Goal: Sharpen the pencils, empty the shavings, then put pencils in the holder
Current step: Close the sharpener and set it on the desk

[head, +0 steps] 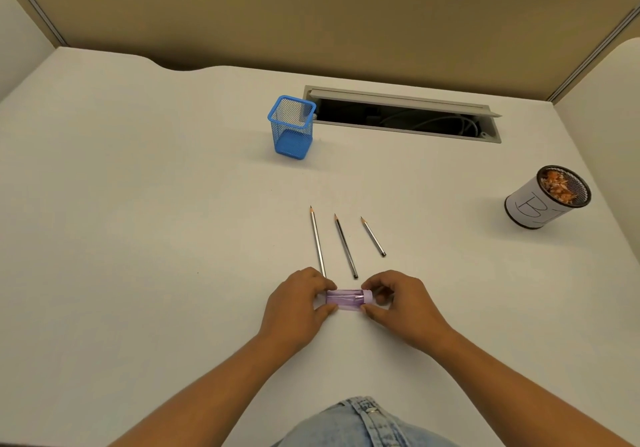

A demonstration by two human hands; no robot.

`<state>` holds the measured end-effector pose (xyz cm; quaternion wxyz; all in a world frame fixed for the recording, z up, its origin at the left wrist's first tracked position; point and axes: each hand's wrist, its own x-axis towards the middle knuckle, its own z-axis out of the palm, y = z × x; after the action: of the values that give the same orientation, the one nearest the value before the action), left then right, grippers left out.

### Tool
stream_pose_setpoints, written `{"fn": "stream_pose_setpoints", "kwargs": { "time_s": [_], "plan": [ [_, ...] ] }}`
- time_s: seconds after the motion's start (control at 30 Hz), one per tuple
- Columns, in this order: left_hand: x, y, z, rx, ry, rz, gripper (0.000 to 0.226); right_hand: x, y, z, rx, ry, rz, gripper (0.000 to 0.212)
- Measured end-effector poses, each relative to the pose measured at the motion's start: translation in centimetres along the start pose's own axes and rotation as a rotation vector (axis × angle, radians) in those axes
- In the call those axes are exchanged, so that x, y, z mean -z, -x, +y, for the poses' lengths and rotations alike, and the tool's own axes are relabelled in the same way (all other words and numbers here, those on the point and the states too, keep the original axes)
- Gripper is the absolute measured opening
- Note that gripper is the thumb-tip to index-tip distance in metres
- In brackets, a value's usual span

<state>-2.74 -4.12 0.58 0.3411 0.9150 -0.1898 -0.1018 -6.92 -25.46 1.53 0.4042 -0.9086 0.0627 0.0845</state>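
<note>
1. A white desk [138, 204] boxed in by tan partition walls [311, 13] holds everything. At 6 o'clock, nearest the person, both hands hold a purple sharpener [348, 301] low over the surface.
2. The left hand [298, 303] pinches the clear barrel end between curled fingers and thumb, and the right hand [398, 303] pinches the cap end the same way. If the two halves are pulled apart here, any shavings inside would likely scatter on the desk. Whether the barrel holds any cannot be made out.
3. The paper-wrapped cup [543, 204] for waste stands well apart at 2 o'clock. Carrying an opened sharpener that far invites a spill.
4. That cup already shows a heap of shavings [557, 188] near its rim, so a hard tap could knock some over the edge.
5. Three pencils [345, 246] lie at 12 o'clock, tips pointing away. The leftmost pencil [317, 242] ends just beside the left knuckles, and a twisting wrist could nudge it into a roll.
6. The blue mesh holder [292, 128], farther off at 11 o'clock, stands right beside an open cable slot [398, 117]. It looks light, so a pencil dropped in off-centre might tip it, or might slide into the slot.
</note>
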Motion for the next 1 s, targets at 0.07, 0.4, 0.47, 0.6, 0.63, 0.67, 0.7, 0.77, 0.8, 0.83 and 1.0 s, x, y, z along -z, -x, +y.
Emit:
{"fn": "stream_pose_setpoints", "kwargs": {
  "time_s": [0.07, 0.4, 0.47, 0.6, 0.63, 0.67, 0.7, 0.77, 0.8, 0.83, 1.0],
  "plan": [
    [0.0, 0.0, 0.0, -0.004, -0.004, 0.003, 0.026, 0.0, 0.0, -0.1, 0.004, 0.008, 0.001, 0.032],
    [0.8, -0.3, -0.5, -0.002, 0.018, 0.004, 0.046, 0.3, 0.3, -0.1, -0.02, 0.04, -0.026, 0.046],
    [1.1, -0.3, -0.5, 0.01, 0.032, 0.015, 0.048, 0.3, 0.4, -0.2, -0.029, 0.036, -0.025, 0.048],
    [1.4, -0.7, -0.6, 0.056, 0.073, 0.093, 0.041, 0.6, 0.0, -0.6, -0.056, -0.003, 0.038, 0.04],
    [1.5, -1.0, -0.5, 0.085, 0.086, 0.111, 0.039, 0.7, -0.3, -0.7, -0.068, -0.016, 0.054, 0.036],
    [1.5, -1.4, -0.5, 0.12, 0.106, 0.123, 0.037, 0.9, -0.5, -0.8, -0.076, -0.024, 0.064, 0.03],
    [1.6, -1.8, -0.5, 0.163, 0.137, 0.13, 0.036, 1.1, -0.9, -1.0, -0.077, -0.028, 0.07, 0.024],
    [1.7, -2.9, -0.4, 0.255, 0.217, 0.141, 0.036, 1.4, -1.8, -1.5, -0.07, -0.036, 0.076, 0.013],
    [1.8, -3.5, -0.3, 0.291, 0.235, 0.148, 0.036, 1.4, -2.4, -1.8, -0.066, -0.031, 0.077, 0.012],
    [1.8, -4.2, -0.3, 0.316, 0.232, 0.154, 0.036, 1.5, -3.0, -2.1, -0.062, -0.014, 0.078, 0.014],
    [2.5, -8.3, -0.2, 0.42, 0.248, 0.18, 0.031, 1.5, -7.1, -4.4, -0.053, 0.069, 0.092, 0.014]
  ]
}}
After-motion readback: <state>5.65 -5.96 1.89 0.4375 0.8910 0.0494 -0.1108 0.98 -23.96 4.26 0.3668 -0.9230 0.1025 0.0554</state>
